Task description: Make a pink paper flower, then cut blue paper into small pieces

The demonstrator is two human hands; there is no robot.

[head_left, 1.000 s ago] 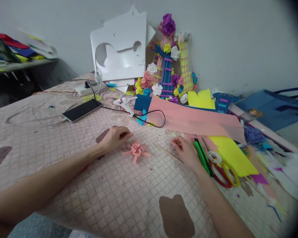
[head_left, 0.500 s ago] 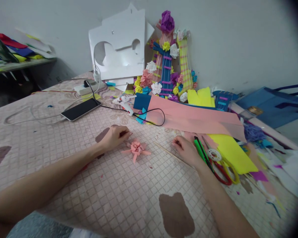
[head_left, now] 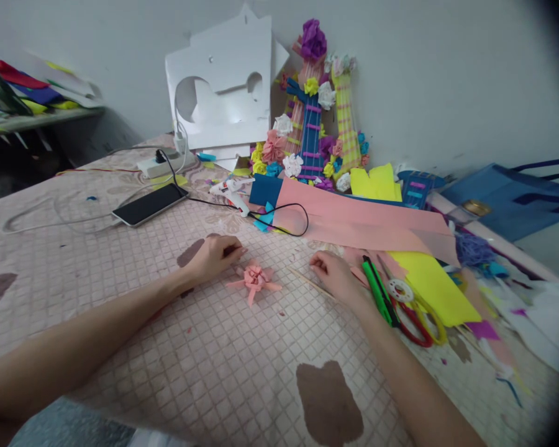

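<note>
A pink paper flower (head_left: 255, 277) is lying between two loosely curled hands.
The left hand (head_left: 212, 256) and right hand (head_left: 338, 276) are resting apart; whether either is pinching anything, I cannot tell. The flower's centre is looking formed, while its outer strips are splaying loose, apparently unfinished. A patterned cloth is covering the worktop (head_left: 242, 360) around the hands; beyond them, a blue guitar-like model (head_left: 312, 124) is standing near a pale wall (head_left: 423, 81).

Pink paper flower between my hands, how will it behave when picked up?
The pink paper flower is probably light, being small and apparently paper. Its thin, splayed strips would likely bend easily, and its folded centre might crush if pinched.
</note>
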